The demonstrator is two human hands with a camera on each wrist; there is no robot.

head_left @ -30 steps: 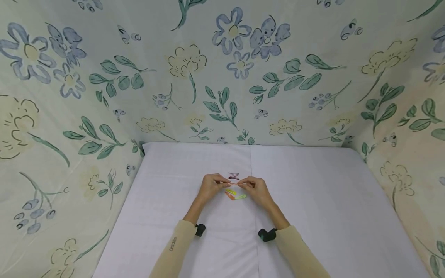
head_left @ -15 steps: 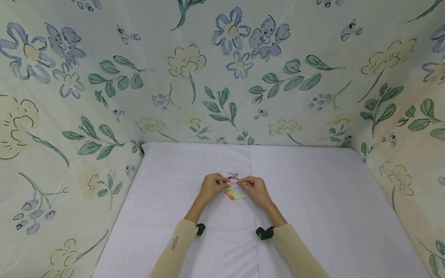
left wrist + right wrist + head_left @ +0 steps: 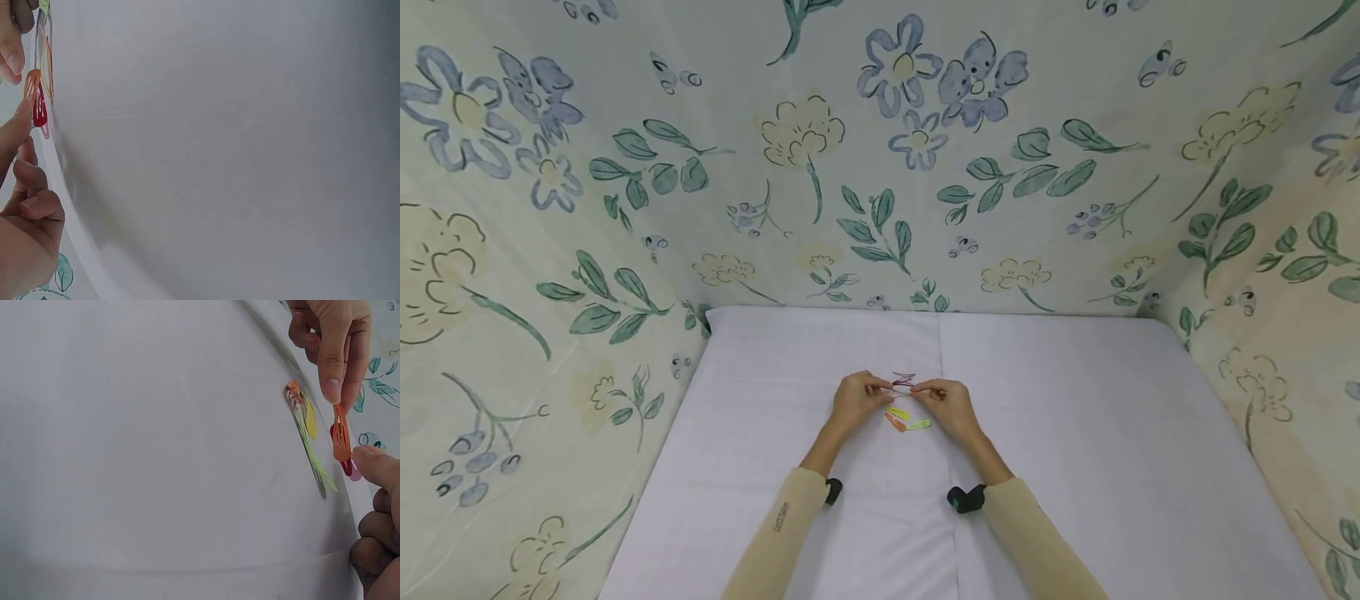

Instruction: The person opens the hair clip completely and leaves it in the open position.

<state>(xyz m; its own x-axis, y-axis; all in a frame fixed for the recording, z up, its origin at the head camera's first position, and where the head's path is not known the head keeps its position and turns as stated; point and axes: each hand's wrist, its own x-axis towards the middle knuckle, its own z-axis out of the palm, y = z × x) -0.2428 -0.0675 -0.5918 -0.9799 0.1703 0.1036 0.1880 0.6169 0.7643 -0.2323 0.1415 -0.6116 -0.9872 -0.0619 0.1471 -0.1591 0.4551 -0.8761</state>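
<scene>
Orange hair clip [image 3: 341, 434], slim and slotted. Head view: held crosswise, nine-o'clock end pinched by the left hand [image 3: 854, 403], three-o'clock end at the right hand [image 3: 953, 408]. Snap position indeterminable.

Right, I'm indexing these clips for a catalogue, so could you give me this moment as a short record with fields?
Held item: orange hair clip, raised between the hands
Left hand: pinches one end of it
Right hand: fingertips at the other end; grip unclear
Near side of hands: yellow clip, green clip and second orange clip, lying close together
Far side of hands: red clip and pink clip, partly hidden in the wrist views
Surface: white cloth
Backdrop: floral fabric
</scene>
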